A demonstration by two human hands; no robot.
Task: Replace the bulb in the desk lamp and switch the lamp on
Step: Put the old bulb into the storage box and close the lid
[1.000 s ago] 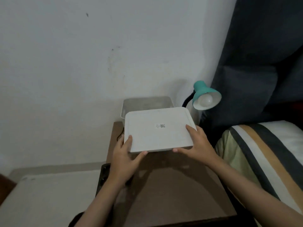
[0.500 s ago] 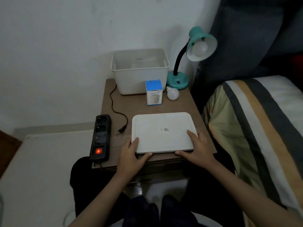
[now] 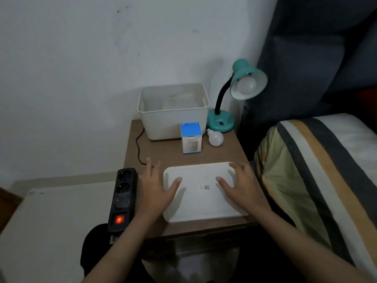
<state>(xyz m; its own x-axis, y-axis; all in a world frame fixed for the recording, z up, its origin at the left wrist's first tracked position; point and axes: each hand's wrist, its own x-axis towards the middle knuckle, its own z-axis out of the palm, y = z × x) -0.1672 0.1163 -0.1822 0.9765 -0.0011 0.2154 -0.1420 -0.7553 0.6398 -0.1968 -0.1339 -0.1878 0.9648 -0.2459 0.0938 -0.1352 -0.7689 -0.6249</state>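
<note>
A teal desk lamp (image 3: 221,119) stands at the table's back right, unlit, with a white bulb (image 3: 246,85) in its shade. A loose white bulb (image 3: 215,138) lies in front of the lamp's base. Beside it stands a blue and white bulb box (image 3: 191,138). A white lid (image 3: 202,203) lies flat on the table's front. My left hand (image 3: 156,186) hovers at its left edge with fingers spread. My right hand (image 3: 241,184) rests open over its right side. Neither hand grips anything.
An open white bin (image 3: 173,121) stands at the back of the brown table (image 3: 161,152). A black power strip (image 3: 122,199) with a lit red switch lies at the left edge, and the lamp's black cord (image 3: 138,148) runs beside it. A striped bed (image 3: 318,176) is on the right.
The white lid was lifted off the bin, brought down and laid flat on the table's front. Both hands have let go of it and now lie open over it.
</note>
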